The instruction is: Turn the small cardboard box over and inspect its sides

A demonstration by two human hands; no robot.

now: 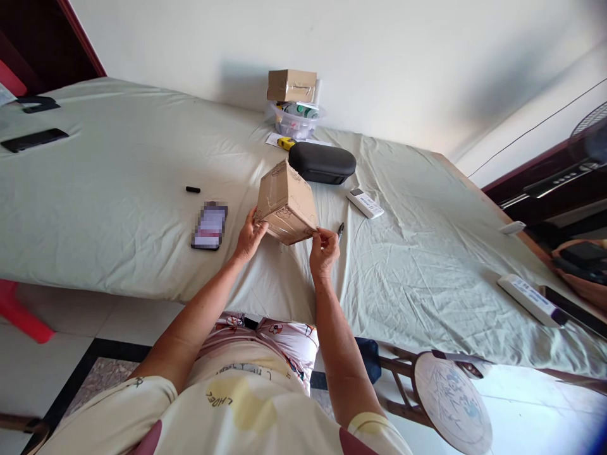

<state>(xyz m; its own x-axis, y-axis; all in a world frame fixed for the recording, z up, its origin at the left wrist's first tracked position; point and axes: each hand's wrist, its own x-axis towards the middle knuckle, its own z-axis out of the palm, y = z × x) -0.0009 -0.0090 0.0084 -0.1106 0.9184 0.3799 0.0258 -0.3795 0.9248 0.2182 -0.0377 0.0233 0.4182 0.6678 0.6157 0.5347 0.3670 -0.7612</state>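
Observation:
A small brown cardboard box (pixel 287 202) with pen scribbles and clear tape is held tilted between my two hands, over the front part of the cloth-covered table. My left hand (pixel 251 237) grips its lower left corner, thumb on the near face. At the lower right corner, the thumb and fingers of my right hand (pixel 325 249) pinch the edge. A dark pen (pixel 341 232) lies just right of my right hand. Left of my left hand lies a phone (pixel 209 225) with its screen lit and blurred out.
Behind the box are a black hard case (pixel 322 162), a yellow tape measure (pixel 286 143) and a plastic tub (pixel 296 124) with another cardboard box (pixel 291 85) on top. A white boxed item (pixel 365 203) lies to the right. A round stool (pixel 453 401) stands by the table's front edge.

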